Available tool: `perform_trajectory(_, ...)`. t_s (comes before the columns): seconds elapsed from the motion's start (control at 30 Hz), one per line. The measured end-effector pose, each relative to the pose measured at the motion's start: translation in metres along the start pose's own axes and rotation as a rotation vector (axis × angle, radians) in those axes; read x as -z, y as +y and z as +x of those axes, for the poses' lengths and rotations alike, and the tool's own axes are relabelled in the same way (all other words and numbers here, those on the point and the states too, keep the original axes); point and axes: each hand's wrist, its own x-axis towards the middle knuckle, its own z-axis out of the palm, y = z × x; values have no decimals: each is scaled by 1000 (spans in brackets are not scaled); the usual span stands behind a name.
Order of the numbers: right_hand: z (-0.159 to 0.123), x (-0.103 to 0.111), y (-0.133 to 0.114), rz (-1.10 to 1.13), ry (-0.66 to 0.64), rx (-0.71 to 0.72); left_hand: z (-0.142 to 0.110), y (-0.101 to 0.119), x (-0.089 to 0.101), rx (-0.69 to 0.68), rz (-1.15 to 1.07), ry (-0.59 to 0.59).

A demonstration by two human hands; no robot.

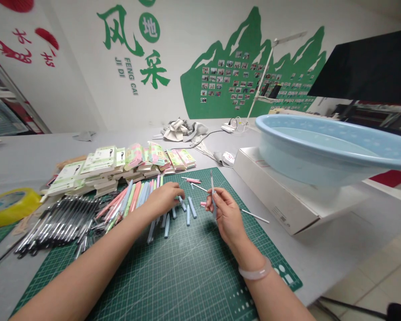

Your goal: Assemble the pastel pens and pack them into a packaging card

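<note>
My right hand (227,214) pinches a slim pale blue pen (213,198) upright between thumb and fingertips, above a green cutting mat (194,285). My left hand (162,199) is curled palm down at the mat's far side, its fingers hiding whatever lies beneath them. Just behind it sits a fan of pastel pens (130,207). Loose pale blue pen barrels (189,214) lie between my hands. A pink pen part (192,180) and a thin white refill (255,216) lie close to my right hand. A bangle (255,269) circles my right wrist.
Black pens (58,225) lie left of the mat, near a yellow tape roll (10,206). Stacked pen packets (120,162) stand behind it. A light blue plastic basin (321,147) rests on a white box (280,191) at right. Grey cloth (183,130) and cables (217,133) lie farther back.
</note>
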Motion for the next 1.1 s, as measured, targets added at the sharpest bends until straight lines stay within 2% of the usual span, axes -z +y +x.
perform_trajectory(0.1,1,1,2,-5,0,1,13,1,-3,-124,10,-59)
perform_trajectory(0.2,1,2,3,3,8,-12,19,-2,0,-182,-15,-101)
perform_trajectory(0.27,1,2,4,40,10,-47,19,-6,5,-168,-68,-113)
perform_trajectory(0.4,1,3,6,204,-9,-177,14,-9,23,-34,-297,-84)
perform_trajectory(0.47,1,4,6,271,-17,-220,12,-6,32,0,-462,-41)
perform_trajectory(0.57,2,6,7,315,-23,-243,9,3,41,60,-707,98)
perform_trajectory(0.7,2,4,6,284,-29,-243,13,18,42,174,-1103,259)
perform_trajectory(0.83,-1,-1,5,186,-58,-212,25,29,41,269,-1457,337)
perform_trajectory(0.93,-2,-4,5,116,-72,-176,35,35,44,262,-1509,369)
perform_trajectory(1.1,-3,-5,9,66,-96,-133,47,42,51,188,-1415,398)
